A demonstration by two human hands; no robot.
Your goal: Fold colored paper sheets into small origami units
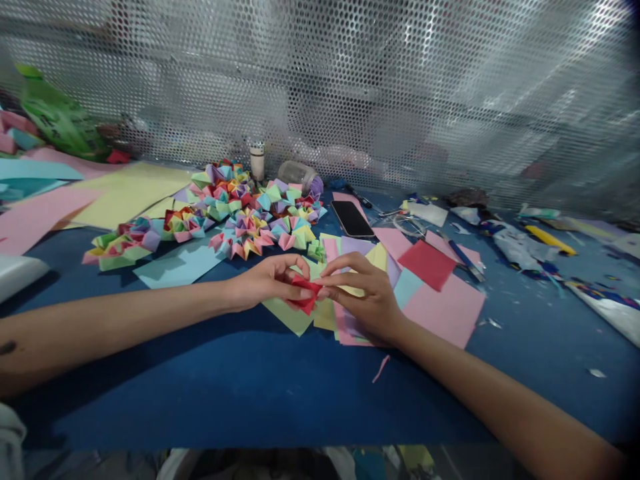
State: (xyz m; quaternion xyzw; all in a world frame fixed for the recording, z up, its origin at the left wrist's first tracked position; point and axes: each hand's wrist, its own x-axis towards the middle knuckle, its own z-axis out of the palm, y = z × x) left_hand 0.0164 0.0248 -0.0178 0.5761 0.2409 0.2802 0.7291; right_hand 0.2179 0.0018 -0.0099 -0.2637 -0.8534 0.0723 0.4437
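Between my two hands is a small piece of folded red paper (304,301), held just above the blue table. My left hand (273,281) grips it from the left, thumb in front and fingers curled behind. My right hand (367,293) pinches its right corner between thumb and fingertips. Under and beside the hands lie loose paper sheets, among them a light green one (295,317) and a pink one (450,310). A red square (429,264) rests on the pile to the right. Folded multicoloured paper clusters (245,230) sit behind my left hand.
A black phone (353,219) lies behind the paper pile, near a tipped clear jar (297,175) and a small white tube (257,161). At the back left a green bottle (60,113) leans over. A blue cutter (465,259) lies right of the sheets. Perforated silvery sheeting (320,80) borders the back.
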